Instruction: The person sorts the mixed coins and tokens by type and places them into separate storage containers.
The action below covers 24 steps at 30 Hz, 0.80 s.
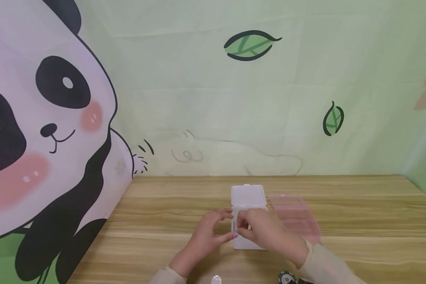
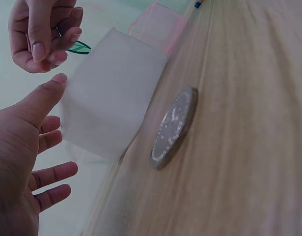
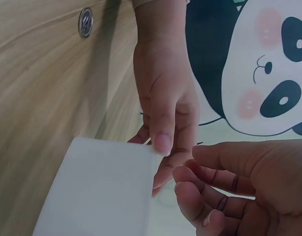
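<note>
A small white plastic box [image 1: 250,242] stands on the table with its lid [image 1: 248,196] raised at the back. My left hand [image 1: 209,232] is at the box's left side, thumb and fingers spread, with the thumb tip by the upper edge. Over the open top is my right hand [image 1: 260,227], its fingers loosely bent. Between the right fingertips [image 3: 190,164] I see no object, and the inside of the box is mostly hidden by this hand. A silver coin-like disc [image 2: 175,128] lies on the wood in front of the box.
A translucent pink case [image 1: 298,217] lies just right of the box. At the bottom edge, near the right sleeve, is a dark blue and white poker chip [image 1: 287,278], partly cut off. A printed cloth backdrop [image 1: 198,79] stands behind the wooden table [image 1: 145,221].
</note>
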Available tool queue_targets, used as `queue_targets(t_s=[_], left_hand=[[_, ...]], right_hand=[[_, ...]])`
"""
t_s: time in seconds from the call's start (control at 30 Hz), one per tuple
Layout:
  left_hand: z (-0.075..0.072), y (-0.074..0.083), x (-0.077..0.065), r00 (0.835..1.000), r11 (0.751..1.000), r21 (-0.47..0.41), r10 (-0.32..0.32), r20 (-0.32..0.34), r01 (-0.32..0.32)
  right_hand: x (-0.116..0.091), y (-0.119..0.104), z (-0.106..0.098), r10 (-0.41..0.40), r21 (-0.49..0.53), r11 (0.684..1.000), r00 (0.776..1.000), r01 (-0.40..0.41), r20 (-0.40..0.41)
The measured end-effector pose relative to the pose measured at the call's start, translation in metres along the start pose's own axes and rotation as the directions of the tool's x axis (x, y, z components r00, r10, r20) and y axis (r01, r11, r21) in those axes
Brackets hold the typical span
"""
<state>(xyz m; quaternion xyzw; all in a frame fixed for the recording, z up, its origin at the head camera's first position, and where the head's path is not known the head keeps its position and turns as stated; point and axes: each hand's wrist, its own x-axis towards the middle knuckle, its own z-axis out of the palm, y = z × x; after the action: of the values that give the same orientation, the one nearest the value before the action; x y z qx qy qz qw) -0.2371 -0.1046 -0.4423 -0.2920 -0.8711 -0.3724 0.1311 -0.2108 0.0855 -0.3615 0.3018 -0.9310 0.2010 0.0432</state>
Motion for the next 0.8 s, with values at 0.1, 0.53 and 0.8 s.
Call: queue_targets(t_s=[0.1, 0.53, 0.8], left_hand=[[0.0, -0.001, 0.0, 1.0, 1.0, 0.005, 0.002, 0.001, -0.002], [-0.001, 0.0, -0.002, 1.0, 1.0, 0.009, 0.004, -0.005, -0.003], [-0.001, 0.001, -0.003, 1.0, 1.0, 0.027, 0.009, -0.007, -0.009]], right_hand=[[-0.003, -0.003, 0.001, -0.02, 0.034, 0.999, 1.0, 0.02, 0.0], [-0.01, -0.012, 0.008, -0.092, 0.087, 0.992, 0.994, 0.086, 0.06], [-0.013, -0.017, 0.018, -0.159, 0.099, 0.984, 0.984, 0.15, 0.08]])
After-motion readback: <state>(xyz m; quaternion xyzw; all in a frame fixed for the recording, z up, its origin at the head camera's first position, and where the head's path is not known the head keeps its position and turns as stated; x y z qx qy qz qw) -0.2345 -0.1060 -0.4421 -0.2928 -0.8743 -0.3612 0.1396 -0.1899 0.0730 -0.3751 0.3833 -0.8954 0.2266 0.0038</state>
